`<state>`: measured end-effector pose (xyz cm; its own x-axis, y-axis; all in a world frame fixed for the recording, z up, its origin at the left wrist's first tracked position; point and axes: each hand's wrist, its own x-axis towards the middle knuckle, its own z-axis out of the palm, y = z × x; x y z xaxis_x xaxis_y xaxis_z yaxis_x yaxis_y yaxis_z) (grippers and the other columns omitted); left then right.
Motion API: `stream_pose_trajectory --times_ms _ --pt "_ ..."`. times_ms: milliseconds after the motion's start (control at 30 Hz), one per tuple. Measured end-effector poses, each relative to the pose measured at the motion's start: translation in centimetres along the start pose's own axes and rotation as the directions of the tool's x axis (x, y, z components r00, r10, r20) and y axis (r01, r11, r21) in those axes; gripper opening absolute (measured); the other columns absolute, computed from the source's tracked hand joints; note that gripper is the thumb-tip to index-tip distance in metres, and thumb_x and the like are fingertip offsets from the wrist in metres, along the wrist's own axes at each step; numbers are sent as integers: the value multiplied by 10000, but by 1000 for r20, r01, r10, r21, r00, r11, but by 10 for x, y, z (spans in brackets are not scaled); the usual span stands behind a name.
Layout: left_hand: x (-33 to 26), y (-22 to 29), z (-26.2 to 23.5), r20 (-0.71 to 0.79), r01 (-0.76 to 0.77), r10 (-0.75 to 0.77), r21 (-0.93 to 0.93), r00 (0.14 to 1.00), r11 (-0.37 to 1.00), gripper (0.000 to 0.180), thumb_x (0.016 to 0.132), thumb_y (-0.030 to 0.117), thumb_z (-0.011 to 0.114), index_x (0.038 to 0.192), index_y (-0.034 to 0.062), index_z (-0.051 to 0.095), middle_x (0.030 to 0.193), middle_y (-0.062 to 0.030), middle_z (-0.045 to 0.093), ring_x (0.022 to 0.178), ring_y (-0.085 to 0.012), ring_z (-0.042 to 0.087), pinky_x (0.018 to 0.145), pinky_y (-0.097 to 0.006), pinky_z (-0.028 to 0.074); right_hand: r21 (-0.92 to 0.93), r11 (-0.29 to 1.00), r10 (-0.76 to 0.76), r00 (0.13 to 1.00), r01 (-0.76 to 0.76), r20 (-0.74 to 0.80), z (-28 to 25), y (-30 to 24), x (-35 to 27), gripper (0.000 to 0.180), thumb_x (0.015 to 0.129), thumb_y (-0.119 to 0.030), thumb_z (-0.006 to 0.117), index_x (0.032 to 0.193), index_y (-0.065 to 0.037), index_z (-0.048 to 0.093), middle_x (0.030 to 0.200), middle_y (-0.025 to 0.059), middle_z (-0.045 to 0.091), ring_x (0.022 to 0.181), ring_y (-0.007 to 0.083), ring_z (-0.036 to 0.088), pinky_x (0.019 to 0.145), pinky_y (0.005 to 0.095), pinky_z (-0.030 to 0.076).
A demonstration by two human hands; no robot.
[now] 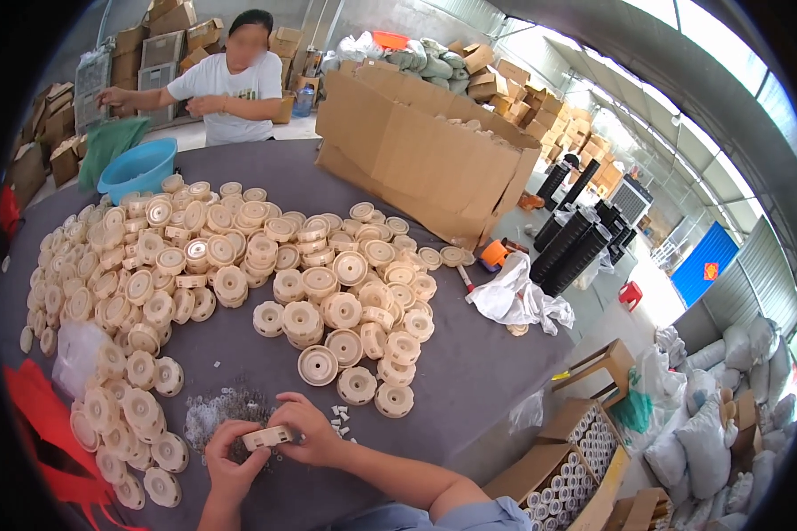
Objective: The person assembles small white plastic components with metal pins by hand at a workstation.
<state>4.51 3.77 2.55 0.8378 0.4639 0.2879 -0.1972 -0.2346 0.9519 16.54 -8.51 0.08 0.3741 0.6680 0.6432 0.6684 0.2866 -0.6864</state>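
Between my two hands, near the front edge of the table, a cream round plastic part [268,437] is held on edge, its slotted rim facing up. My left hand [230,453] grips it from the left, fingers and thumb closed. On its right end, the curled fingers of my right hand [306,431] close on the same part. Just behind my hands lies a heap of small clear and metal pieces [224,409]. Several little white blocks [344,419] lie right of my right hand. A big pile of similar cream round parts [212,248] spreads beyond.
A co-worker [239,84] stands across the grey-covered table [469,389], by a blue basin [139,170]. A large cardboard box [407,142] sits at the far edge. White cloth [518,296] lies at right; below it stands an open carton of round white parts [558,487]. Red cloth [49,442] hangs left.
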Motion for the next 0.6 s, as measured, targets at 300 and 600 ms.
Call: stream_pose_trajectory --times_ms 300,600 --pt "1 1 2 13 35 -35 -2 999 999 255 574 21 687 819 9 616 818 -80 585 777 -178 556 713 -278 432 0 1000 4 1000 -4 -29 0 1 -1 301 614 -26 684 866 -70 525 822 44 564 803 206 560 925 442 353" --pt "0 5 3 -16 -41 42 81 999 996 259 534 48 742 745 33 593 809 -80 559 759 -192 547 689 -291 432 56 998 -5 1000 5 -7 -2 -6 0 319 601 16 659 878 -86 538 833 28 571 808 185 566 942 462 330"
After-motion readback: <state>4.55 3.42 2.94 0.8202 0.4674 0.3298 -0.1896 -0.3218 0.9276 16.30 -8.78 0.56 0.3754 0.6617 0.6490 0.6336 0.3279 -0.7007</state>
